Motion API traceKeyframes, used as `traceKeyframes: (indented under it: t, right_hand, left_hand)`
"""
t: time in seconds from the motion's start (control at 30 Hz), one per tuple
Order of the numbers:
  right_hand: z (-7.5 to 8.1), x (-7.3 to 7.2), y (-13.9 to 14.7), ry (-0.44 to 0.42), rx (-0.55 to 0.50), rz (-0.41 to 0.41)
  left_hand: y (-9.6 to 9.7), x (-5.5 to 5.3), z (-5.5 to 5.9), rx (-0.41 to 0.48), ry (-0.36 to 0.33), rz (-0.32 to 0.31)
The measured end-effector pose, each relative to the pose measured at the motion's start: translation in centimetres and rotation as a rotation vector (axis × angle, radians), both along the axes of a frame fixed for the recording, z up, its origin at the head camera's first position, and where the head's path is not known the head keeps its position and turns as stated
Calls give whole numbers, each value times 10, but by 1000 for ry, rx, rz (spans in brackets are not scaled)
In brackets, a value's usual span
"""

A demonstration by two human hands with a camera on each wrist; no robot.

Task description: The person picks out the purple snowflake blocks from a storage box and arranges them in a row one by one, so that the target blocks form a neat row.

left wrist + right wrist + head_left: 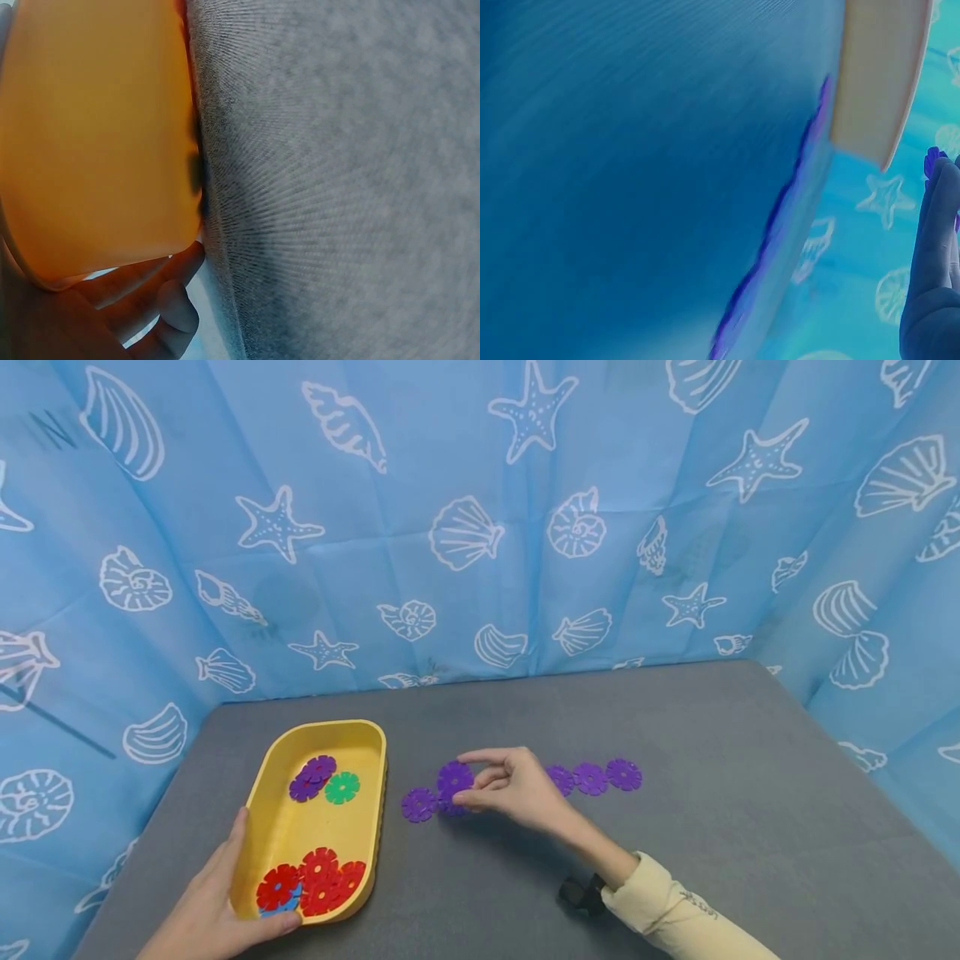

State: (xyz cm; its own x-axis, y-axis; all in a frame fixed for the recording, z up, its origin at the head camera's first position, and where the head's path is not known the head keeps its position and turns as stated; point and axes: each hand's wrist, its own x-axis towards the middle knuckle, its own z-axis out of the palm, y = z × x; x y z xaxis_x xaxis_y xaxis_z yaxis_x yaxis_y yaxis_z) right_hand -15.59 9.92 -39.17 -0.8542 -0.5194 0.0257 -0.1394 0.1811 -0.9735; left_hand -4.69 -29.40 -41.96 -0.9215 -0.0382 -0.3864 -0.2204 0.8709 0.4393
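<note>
Between thumb and forefinger, my right hand pinches a purple notched disc, a flower-shaped interlocking piece. It stands just above a row of similar purple discs lying on the table; part of that row is hidden behind the hand. The row's left end disc lies near the tray. My left hand grips the near left corner of a yellow plastic tray, thumb at the near rim, fingers along the outer side. In the left wrist view, its fingers curl against the tray's wall.
Inside the tray, red discs overlap blue ones at the near end; purple discs and a green disc lie farther back. A dark object is at the right wrist. A blue shell-print curtain hangs behind the grey table.
</note>
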Motion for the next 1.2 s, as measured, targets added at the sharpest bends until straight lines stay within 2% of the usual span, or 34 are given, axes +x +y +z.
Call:
traceKeyframes:
  t: [0.27, 0.43, 0.7, 0.87, 1.2]
  right_hand:
    - [-3, -4, 50, 27, 76, -54]
    - [-4, -6, 81, 10, 104, -97]
    - [-1, -10, 132, -43, 161, -202]
    - [2, -15, 168, -50, 234, -263]
    - [-8, -20, 215, -66, 317, -277]
  left_hand:
    - [3, 1, 1, 1, -4, 24]
    - [3, 1, 1, -1, 5, 12]
    - [1, 4, -2, -6, 120, -52]
    - [0, 3, -3, -10, 124, -54]
    - [-1, 3, -1, -11, 71, -37]
